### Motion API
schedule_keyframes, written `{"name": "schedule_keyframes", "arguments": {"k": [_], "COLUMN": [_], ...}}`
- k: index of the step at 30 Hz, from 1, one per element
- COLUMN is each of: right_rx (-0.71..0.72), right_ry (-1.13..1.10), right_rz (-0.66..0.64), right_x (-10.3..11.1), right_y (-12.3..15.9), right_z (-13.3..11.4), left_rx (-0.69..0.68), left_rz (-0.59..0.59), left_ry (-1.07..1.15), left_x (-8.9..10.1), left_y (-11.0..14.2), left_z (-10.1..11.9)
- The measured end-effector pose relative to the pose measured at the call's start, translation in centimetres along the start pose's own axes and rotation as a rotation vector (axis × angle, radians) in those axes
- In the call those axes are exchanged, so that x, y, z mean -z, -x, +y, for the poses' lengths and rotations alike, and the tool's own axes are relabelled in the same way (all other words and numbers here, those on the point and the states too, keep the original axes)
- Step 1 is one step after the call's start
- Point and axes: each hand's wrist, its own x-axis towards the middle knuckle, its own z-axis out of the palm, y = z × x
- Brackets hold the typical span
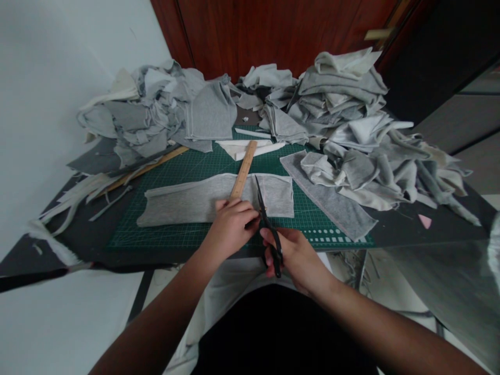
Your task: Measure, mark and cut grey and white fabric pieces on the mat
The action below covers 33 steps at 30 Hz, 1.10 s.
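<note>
A long grey piece of knit fabric lies flat across the green cutting mat. Over it, at a slant, rests a wooden ruler. My left hand has its fingers curled over the ruler's near end, against the fabric; its fingertips are partly hidden. Black scissors are in my right hand, fingers through the handles. Their blades point away from me at the fabric, right of the ruler. The blades look nearly together, and I cannot tell whether fabric is between them.
Heaps of grey and white fabric pieces stand at the back left, with another pile on the right. A darker grey strip lies on the mat's right side. White scraps sit beyond the ruler. A pink chalk-like piece is far right.
</note>
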Motion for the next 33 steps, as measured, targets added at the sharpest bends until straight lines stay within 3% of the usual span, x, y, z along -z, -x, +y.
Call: {"name": "schedule_keyframes", "arguments": {"k": [13,33], "right_rx": [0.04,0.106], "right_ry": [0.045,0.033], "right_rz": [0.011,0.025], "right_x": [-0.2,-1.1], "right_y": [-1.4,-3.5], "right_z": [-0.8,-1.9], "left_rx": [0.046,0.057], "left_rz": [-0.064,-0.055], "left_ry": [0.0,0.009], "left_x": [0.3,0.3], "left_y": [-0.2,-0.2], "left_z": [0.1,0.1]}}
